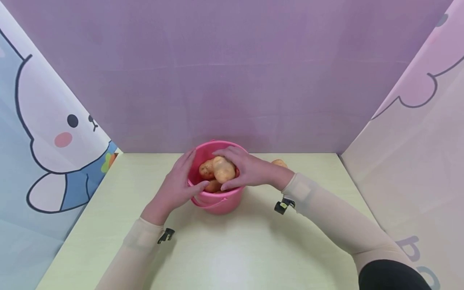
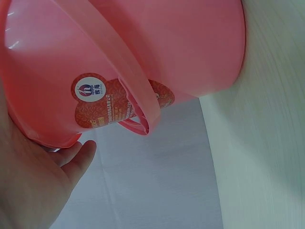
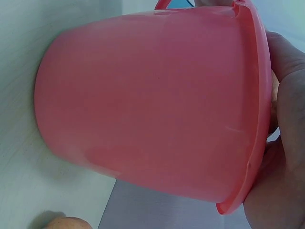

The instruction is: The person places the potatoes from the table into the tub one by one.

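while gripping a smooth, pale-tan, lumpy potato (image 1: pixel 224 170) between the thumb and fingers of the right hand (image 1: pixel 250 167), holding it in the mouth of a glossy pink plastic bucket (image 1: pixel 228 205)! inside, more potatoes: a speckled brown potato (image 1: pixel 206 169) just beside it, a second brown potato (image 1: pixel 213 186) lower down, partly hidden. over to the left now, touching the rim with the left hand (image 1: pixel 176 181), thumb spread well away from fingers, with the fingers along the outside and the thumb across the near edge. down the outside wall, a curved pink plastic handle (image 2: pixel 112 50) across a red sticker (image 2: pixel 114 102) with a round white logo. outward again, past the right wrist: a single tan potato (image 1: pixel 279 162), partly masked by the arm, on the pale, wood-grained tabletop (image 1: pixel 224 249), with the bucket upright near the back edge. on both arms, long beige sleeves (image 1: pixel 326 213), each with a small black device (image 1: pixel 284 204) at the cuff. behind everything, a plain purple backdrop (image 1: pixel 232 80); to the left, a pale panel (image 1: pixel 21 245) with a white cartoon animal (image 1: pixel 47 108).
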A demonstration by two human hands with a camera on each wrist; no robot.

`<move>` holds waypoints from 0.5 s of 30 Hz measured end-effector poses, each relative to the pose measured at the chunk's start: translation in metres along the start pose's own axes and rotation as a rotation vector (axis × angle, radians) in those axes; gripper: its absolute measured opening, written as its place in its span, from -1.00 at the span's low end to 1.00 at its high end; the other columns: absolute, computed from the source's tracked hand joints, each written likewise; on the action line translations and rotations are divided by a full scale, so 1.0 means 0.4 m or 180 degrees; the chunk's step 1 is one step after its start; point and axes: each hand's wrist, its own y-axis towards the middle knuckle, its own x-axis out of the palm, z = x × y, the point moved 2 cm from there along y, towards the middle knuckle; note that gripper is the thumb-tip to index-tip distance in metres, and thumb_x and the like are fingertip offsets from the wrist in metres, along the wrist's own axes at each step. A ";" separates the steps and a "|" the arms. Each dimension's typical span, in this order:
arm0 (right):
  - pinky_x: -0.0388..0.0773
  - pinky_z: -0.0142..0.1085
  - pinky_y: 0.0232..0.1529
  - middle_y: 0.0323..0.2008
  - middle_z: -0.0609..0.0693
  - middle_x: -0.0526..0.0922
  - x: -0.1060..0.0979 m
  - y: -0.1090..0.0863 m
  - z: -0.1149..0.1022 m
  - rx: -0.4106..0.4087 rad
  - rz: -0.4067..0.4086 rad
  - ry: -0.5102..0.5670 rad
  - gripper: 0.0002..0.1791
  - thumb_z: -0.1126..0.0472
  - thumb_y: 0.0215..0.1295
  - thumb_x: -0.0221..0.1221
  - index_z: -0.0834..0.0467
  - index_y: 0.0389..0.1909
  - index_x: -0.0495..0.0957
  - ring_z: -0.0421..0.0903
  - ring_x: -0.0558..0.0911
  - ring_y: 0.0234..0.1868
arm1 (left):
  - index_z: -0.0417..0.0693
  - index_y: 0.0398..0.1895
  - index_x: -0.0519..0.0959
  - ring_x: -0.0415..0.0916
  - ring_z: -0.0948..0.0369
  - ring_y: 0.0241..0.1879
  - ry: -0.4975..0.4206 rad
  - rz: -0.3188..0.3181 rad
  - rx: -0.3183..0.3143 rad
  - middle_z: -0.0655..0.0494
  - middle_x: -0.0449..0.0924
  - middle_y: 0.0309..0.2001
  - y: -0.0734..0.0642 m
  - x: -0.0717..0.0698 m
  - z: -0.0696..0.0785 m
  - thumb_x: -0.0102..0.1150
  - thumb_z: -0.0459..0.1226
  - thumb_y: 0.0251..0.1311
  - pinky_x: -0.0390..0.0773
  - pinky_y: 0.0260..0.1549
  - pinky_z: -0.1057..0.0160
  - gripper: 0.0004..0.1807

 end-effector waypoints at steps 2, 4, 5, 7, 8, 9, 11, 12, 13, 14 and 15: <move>0.58 -0.24 0.37 0.44 -0.24 0.41 0.000 0.000 0.000 0.0011 -0.0010 0.0015 0.01 -0.26 0.23 0.60 -0.19 0.62 0.32 -0.28 0.36 0.45 | 0.01 0.86 -0.04 0.02 -0.15 0.72 -0.0002 -0.0009 -0.0018 -0.04 -0.02 0.79 0.000 0.000 -0.001 0.50 0.19 0.29 0.52 0.37 -0.41 0.27; 0.60 -0.24 0.35 0.44 -0.23 0.42 0.001 -0.001 0.000 0.0010 -0.0013 0.0031 0.00 -0.24 0.23 0.60 -0.20 0.62 0.32 -0.29 0.37 0.43 | 0.02 0.86 -0.05 0.02 -0.15 0.72 -0.0002 -0.0018 -0.0028 -0.03 -0.03 0.79 0.000 0.000 0.000 0.49 0.20 0.29 0.52 0.37 -0.40 0.27; 0.61 -0.24 0.34 0.44 -0.21 0.43 0.001 -0.001 0.000 0.0016 -0.0013 0.0041 0.00 -0.21 0.23 0.61 -0.21 0.62 0.33 -0.29 0.37 0.42 | 0.02 0.86 -0.05 0.02 -0.15 0.72 0.0001 -0.0019 -0.0025 -0.03 -0.03 0.79 0.000 0.000 0.000 0.48 0.21 0.30 0.51 0.37 -0.40 0.27; 0.59 -0.21 0.36 0.44 -0.19 0.44 0.001 0.001 -0.001 -0.0012 -0.0011 0.0024 0.01 -0.19 0.21 0.63 -0.19 0.61 0.34 -0.24 0.38 0.45 | 0.01 0.86 -0.05 0.01 -0.15 0.72 -0.0002 -0.0017 -0.0022 -0.04 -0.03 0.79 0.001 -0.001 0.000 0.49 0.19 0.30 0.50 0.39 -0.41 0.26; 0.59 -0.19 0.37 0.45 -0.18 0.44 0.000 0.002 -0.001 -0.0023 -0.0012 0.0035 0.01 -0.16 0.20 0.64 -0.18 0.61 0.34 -0.19 0.39 0.46 | 0.01 0.86 -0.05 0.02 -0.15 0.72 -0.0002 -0.0017 -0.0021 -0.04 -0.03 0.79 0.001 -0.002 0.001 0.49 0.19 0.31 0.49 0.39 -0.41 0.26; 0.58 -0.18 0.38 0.45 -0.17 0.44 0.000 0.002 -0.001 -0.0031 -0.0017 0.0050 0.01 -0.14 0.20 0.65 -0.17 0.60 0.35 -0.14 0.40 0.48 | 0.01 0.86 -0.05 0.02 -0.15 0.72 -0.0002 -0.0017 -0.0023 -0.03 -0.03 0.79 0.001 -0.002 0.001 0.49 0.19 0.31 0.49 0.39 -0.41 0.26; 0.56 -0.15 0.41 0.45 -0.16 0.45 -0.001 0.003 -0.002 -0.0047 -0.0026 0.0058 -0.01 -0.12 0.20 0.66 -0.14 0.58 0.36 -0.04 0.41 0.50 | 0.02 0.86 -0.05 0.01 -0.15 0.72 -0.0005 -0.0017 -0.0035 -0.02 -0.04 0.80 0.001 -0.001 0.001 0.51 0.17 0.30 0.49 0.39 -0.41 0.26; 0.54 -0.13 0.43 0.45 -0.18 0.45 -0.002 0.003 -0.003 -0.0064 -0.0029 0.0065 -0.03 -0.11 0.21 0.65 -0.13 0.58 0.37 0.01 0.41 0.51 | 0.02 0.86 -0.05 0.01 -0.15 0.72 -0.0007 -0.0017 -0.0043 -0.02 -0.04 0.80 0.002 -0.001 0.002 0.52 0.15 0.30 0.49 0.38 -0.41 0.26; 0.55 -0.13 0.43 0.44 -0.18 0.46 -0.002 0.003 -0.003 -0.0065 -0.0040 0.0097 -0.06 -0.10 0.22 0.64 -0.12 0.56 0.39 0.05 0.42 0.51 | 0.03 0.86 -0.05 0.01 -0.15 0.73 -0.0001 -0.0018 -0.0051 -0.02 -0.04 0.80 0.002 -0.001 0.002 0.51 0.16 0.30 0.50 0.38 -0.41 0.26; 0.55 -0.14 0.43 0.44 -0.18 0.46 -0.003 0.002 -0.003 -0.0059 -0.0045 0.0096 -0.09 -0.10 0.24 0.63 -0.12 0.54 0.41 0.05 0.42 0.51 | 0.03 0.86 -0.05 0.01 -0.15 0.73 0.0002 -0.0017 -0.0053 -0.02 -0.04 0.80 0.002 0.000 0.001 0.52 0.16 0.29 0.50 0.38 -0.41 0.26; 0.55 -0.14 0.42 0.43 -0.19 0.47 -0.005 0.001 -0.003 -0.0061 -0.0048 0.0088 -0.13 -0.10 0.25 0.62 -0.11 0.52 0.43 0.04 0.42 0.50 | 0.03 0.86 -0.05 0.01 -0.15 0.73 0.0004 -0.0013 -0.0054 -0.02 -0.03 0.80 0.002 0.000 0.001 0.53 0.15 0.29 0.51 0.37 -0.41 0.26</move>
